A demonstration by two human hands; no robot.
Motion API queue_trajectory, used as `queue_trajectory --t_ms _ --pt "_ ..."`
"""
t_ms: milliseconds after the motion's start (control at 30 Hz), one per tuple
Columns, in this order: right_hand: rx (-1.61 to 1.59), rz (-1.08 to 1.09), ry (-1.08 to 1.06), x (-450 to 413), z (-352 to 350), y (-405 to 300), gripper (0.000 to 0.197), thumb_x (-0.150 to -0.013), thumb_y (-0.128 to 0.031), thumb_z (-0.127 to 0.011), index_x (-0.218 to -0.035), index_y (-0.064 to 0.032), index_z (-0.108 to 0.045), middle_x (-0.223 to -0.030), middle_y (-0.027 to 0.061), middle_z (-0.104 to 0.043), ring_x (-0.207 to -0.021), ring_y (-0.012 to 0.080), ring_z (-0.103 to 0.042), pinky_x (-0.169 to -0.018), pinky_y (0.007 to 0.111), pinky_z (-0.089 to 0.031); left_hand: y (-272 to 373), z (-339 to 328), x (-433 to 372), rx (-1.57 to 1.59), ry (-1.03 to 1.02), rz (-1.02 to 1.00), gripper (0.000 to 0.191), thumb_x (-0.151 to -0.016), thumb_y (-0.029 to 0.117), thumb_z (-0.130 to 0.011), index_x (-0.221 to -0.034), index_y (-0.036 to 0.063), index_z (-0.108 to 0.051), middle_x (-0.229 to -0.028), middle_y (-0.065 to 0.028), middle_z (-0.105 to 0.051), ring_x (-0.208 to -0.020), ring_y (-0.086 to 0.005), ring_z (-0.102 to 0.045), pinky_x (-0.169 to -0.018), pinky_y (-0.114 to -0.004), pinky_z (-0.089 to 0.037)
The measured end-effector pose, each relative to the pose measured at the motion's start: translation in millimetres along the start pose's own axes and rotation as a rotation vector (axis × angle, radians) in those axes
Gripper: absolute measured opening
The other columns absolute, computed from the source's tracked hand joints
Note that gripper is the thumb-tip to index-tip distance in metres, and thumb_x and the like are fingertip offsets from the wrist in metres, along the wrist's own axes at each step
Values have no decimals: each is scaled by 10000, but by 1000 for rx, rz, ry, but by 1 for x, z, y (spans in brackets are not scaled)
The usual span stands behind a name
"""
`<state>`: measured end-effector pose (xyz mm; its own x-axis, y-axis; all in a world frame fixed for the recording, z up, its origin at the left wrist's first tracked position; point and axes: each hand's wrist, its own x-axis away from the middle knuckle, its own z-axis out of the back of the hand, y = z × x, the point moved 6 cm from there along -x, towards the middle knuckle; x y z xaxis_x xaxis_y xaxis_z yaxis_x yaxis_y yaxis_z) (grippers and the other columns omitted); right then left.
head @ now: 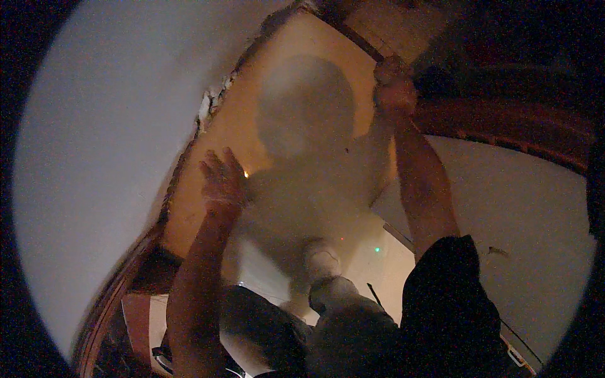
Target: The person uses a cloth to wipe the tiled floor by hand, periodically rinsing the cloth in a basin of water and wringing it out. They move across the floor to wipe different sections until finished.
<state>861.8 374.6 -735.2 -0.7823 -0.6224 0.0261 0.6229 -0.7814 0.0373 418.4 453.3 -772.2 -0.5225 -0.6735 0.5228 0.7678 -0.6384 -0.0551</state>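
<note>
In dim light, my left hand (223, 182) is raised with its fingers apart, in front of an orange-lit surface (189, 222); nothing shows in it. My right hand (396, 90) is closed near the lower end of a dark, narrow bar or edge (350, 35) that runs up to the left. Blur and darkness hide whether its fingers grip this edge. A large soft shadow (305, 113) falls on the lit surface between both hands. A small bright spot (246, 174) shows beside my left hand.
A pale wall (104, 118) with a ragged, broken edge (205, 111) stands at left. A dark reddish curved border (510, 123) crosses the right side above another pale surface (534, 203). Below are my legs (350, 326) and a small green light (377, 249).
</note>
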Motion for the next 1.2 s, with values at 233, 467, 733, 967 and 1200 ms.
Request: queue_trajectory --t_ms 233,467,733,967,1200 --pt "-329 508 410 202 19 -127 350 -886 -231 -585 -1193 -62 -590 -1133 186 -588 -1019 397 -576 -893 478 -497 11 16 0 -117 -136 43 732 -944 379 -549 -1522 46 -247 -1515 -333 -247 -1377 -563 -243 -888 -575 -525" --pt "-526 536 -49 217 -13 -91 372 -874 -212 -590 -1230 -105 -584 -1210 145 -585 -1113 370 -559 -984 552 -447 6 -19 -24 -94 190 4 1001 -812 568 -663 -1529 41 -206 -1520 -348 -221 -1362 -570 -278 -878 -576 -527" --pt "-115 -52 227 89 -11 51 472 -888 -283 -594 -1317 -113 -496 -1264 187 -527 -1169 383 -508 -984 536 -420 12 5 -3 -72 17 58 1224 -661 698 -740 -1538 63 -170 -1524 -337 -217 -1368 -556 -276 -951 -602 -475" --pt "-433 534 383 275 32 -95 504 -845 -300 -634 -1301 -124 -510 -1279 235 -499 -1153 444 -486 -970 564 -425 -22 -43 -18 -118 7 34 1248 -641 537 -842 -1551 94 -112 -1550 -295 -175 -1401 -518 -238 -1014 -585 -436" --pt "-453 587 -310 261 49 -100 460 -790 -289 -673 -1190 -79 -593 -1264 219 -524 -1131 455 -498 -925 593 -459 -1 -5 -6 -27 4 58 1211 -625 483 -863 -1532 80 -169 -1535 -283 -235 -1416 -484 -232 -1092 -541 -374"
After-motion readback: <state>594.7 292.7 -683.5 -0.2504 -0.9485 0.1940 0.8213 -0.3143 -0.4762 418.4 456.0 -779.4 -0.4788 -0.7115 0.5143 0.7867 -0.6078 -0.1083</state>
